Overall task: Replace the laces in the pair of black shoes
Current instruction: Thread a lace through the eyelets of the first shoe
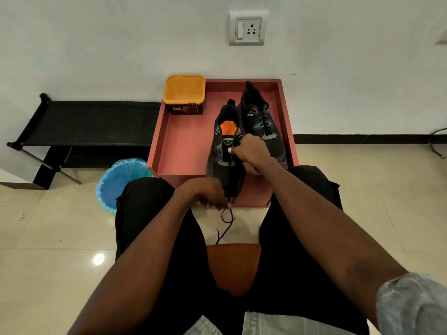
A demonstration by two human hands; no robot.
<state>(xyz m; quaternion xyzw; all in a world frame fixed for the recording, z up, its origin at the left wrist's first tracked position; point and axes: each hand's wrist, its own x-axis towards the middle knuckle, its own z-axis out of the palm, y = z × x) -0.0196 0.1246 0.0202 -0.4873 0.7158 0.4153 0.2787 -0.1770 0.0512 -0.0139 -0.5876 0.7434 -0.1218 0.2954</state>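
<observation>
Two black shoes stand on a red tray-topped table point(183, 151). The near shoe point(223, 163), with an orange insole, points its toe over the table's front edge toward me. My right hand point(250, 151) grips this shoe at its eyelets, fingers closed. My left hand point(208, 193) sits below the toe and pinches a black lace point(226, 226), whose loose end dangles between my knees. The far shoe point(262, 124) lies behind it, still laced.
An open yellow tub point(184, 93) stands at the tray's back left corner. A blue-lined bin point(121, 182) sits on the floor to the left, beside a low black rack point(79, 122). I sit on a brown seat point(233, 264).
</observation>
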